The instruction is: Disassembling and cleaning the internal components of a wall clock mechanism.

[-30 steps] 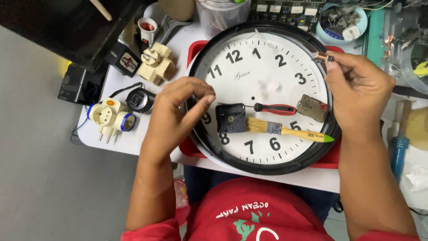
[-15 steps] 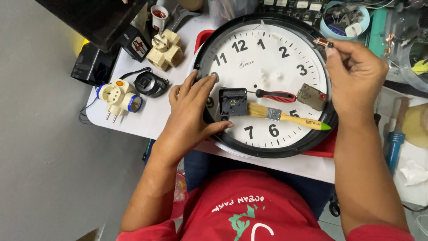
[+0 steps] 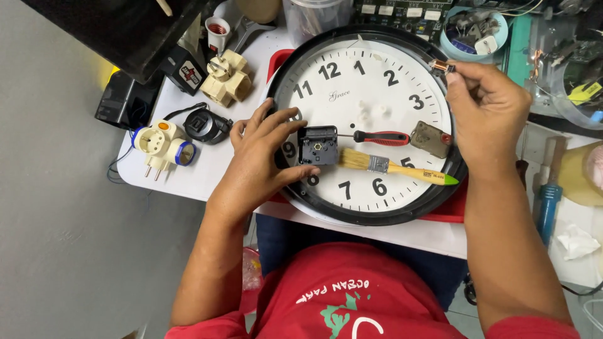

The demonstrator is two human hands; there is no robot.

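A: Well, looking down from the head view. See the big round clock [image 3: 370, 122]? Lying flat on the white table [image 3: 207, 169], face up, black rim, white face.

B: Yes. And the left hand [image 3: 260, 157]?

A: Resting on the left edge of the clock. Fingers spread, thumb and fingertips pinching the small black clock box [image 3: 317, 145] near the middle of the face.

B: And the right hand [image 3: 487, 113]?

A: Up at the right rim of the clock. Thumb and finger pinched on a tiny copper part [image 3: 441, 66].

B: Anything else lying on the clock face?

A: A small screwdriver [image 3: 380, 137] with a red and black handle, just right of the black box. Below it a paintbrush [image 3: 396, 167] with a yellow handle and green tip. Near the right hand a little grey-brown box [image 3: 431, 139].

B: And off to the left on the table?

A: A white plug adapter [image 3: 162, 144] with a blue ring, a cream plug adapter [image 3: 226, 78] higher up, and a round black thing [image 3: 204, 127] between them.

B: Over on the right?

A: A tool with a blue handle [image 3: 548, 204], well apart from the clock.
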